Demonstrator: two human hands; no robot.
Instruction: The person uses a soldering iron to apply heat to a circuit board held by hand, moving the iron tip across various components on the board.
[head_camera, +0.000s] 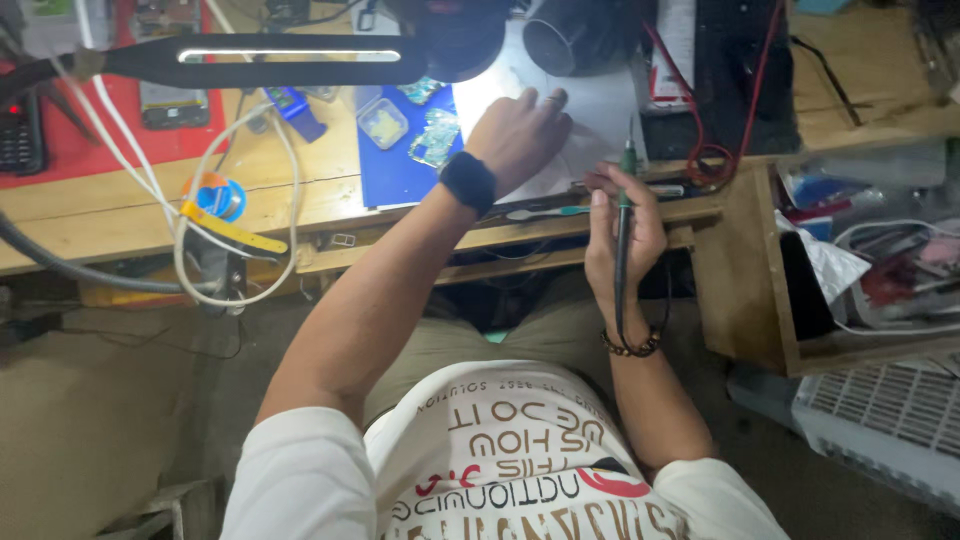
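Gripping a slim dark probe (622, 235) with a green tip, the right hand (622, 225) is curled shut around it at the bench edge, the shaft upright and its cable running down past a beaded bracelet (630, 347). Farther out, the left hand (518, 135), a black wristband (468, 182) on its wrist, lies palm down on a white sheet (600, 110); its fingers are loosely bent, and anything beneath them is hidden. Beyond, a black lamp arm (270, 58) cuts across a blue mat (395, 165) bearing circuit boards (434, 138), their detail too blurred to read.

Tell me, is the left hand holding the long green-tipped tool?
No, the right hand grips the tool; the left hand rests on the white mat.
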